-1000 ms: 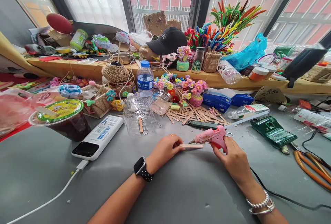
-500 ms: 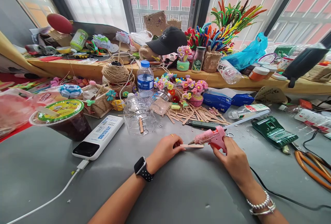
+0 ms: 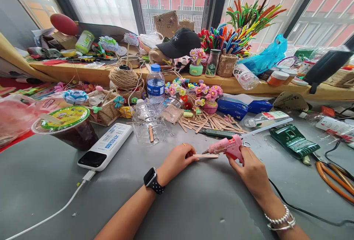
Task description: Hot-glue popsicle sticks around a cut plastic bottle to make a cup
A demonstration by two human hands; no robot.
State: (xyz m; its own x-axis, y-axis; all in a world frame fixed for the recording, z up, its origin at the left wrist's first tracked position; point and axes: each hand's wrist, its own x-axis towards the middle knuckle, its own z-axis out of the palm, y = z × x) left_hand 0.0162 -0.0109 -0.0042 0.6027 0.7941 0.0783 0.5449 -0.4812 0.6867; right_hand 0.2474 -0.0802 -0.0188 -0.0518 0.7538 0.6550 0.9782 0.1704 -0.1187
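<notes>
Between the fingertips of my left hand (image 3: 179, 159) is one end of a wooden craft stick (image 3: 208, 156), which points to the right just over the grey table. My right hand (image 3: 250, 168) is wrapped round the handle of a pink glue gun (image 3: 226, 147). Its nozzle points left and sits close above the stick; whether it touches I cannot tell. A long translucent glue stick (image 3: 268, 128) juts out of the gun's back. Behind my hands lies a pile of loose craft sticks (image 3: 212, 121). A cut clear plastic bottle (image 3: 145, 123) with one craft stick on it rests beyond my left hand.
On the left stand a lidded drink cup (image 3: 73, 133) and a white power bank (image 3: 106, 149) with a cable. Scissors with orange handles (image 3: 333, 181) and a green pouch (image 3: 294, 142) lie at right. A water bottle (image 3: 155, 86) and tissue packs (image 3: 232, 109) line the back.
The glue gun has shifted very slightly, its rear glue stick reaching a little farther right. My left hand and the craft stick stay nearly still.
</notes>
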